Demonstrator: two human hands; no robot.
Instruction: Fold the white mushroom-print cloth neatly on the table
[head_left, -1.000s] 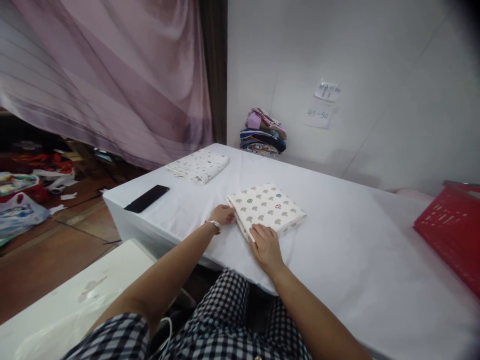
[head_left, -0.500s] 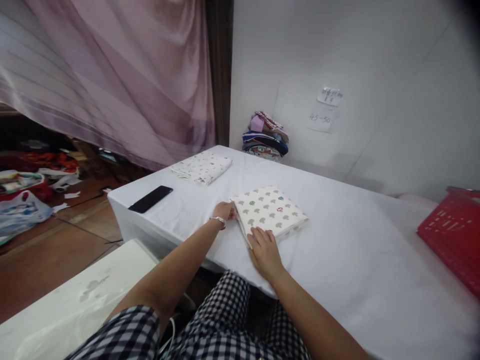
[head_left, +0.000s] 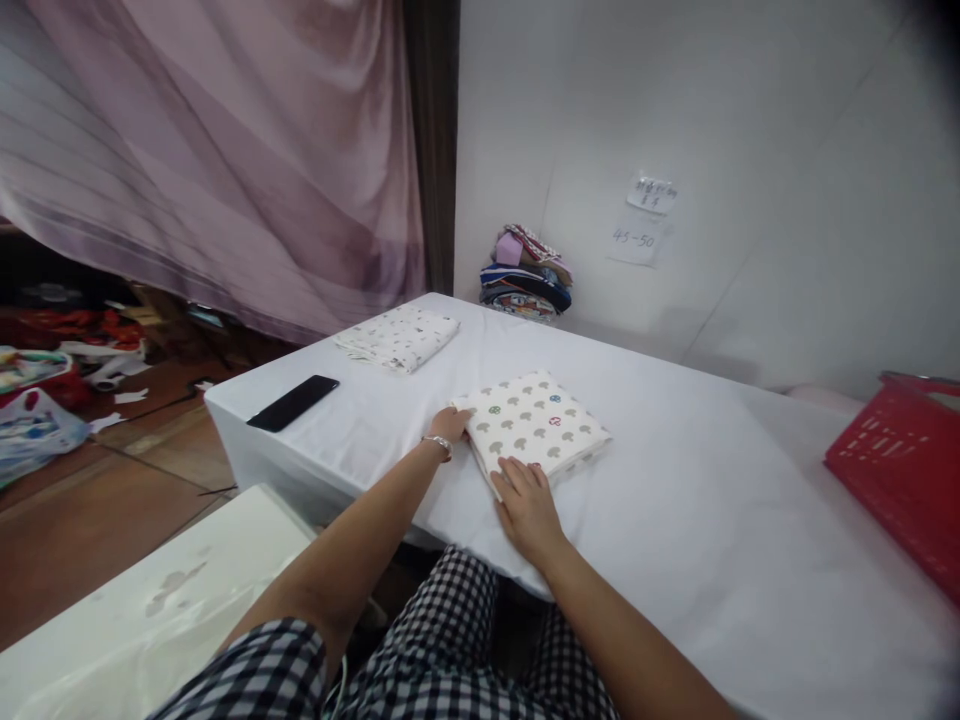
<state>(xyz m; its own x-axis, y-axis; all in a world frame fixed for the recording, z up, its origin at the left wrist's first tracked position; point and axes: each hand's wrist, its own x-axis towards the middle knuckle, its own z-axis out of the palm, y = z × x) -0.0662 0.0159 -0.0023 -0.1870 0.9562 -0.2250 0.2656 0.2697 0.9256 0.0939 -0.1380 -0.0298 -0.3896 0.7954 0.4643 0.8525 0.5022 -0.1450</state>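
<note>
A folded white cloth with grey tree prints [head_left: 536, 420] lies on the white-covered table [head_left: 675, 500]. My left hand [head_left: 448, 425], with a bracelet at the wrist, touches the cloth's left corner. My right hand [head_left: 527, 500] lies flat with its fingers apart, the fingertips on the cloth's near edge. Neither hand grips the cloth.
A second folded printed cloth [head_left: 397, 336] and a black phone [head_left: 293, 402] lie at the table's left end. A pile of folded coloured fabrics [head_left: 527, 275] sits against the wall. A red basket [head_left: 900, 470] stands at the right. A white bench [head_left: 150, 600] is near left.
Both hands stay at the cloth's near-left edges; the left hand has slid slightly along the corner. The view has shifted a little.
</note>
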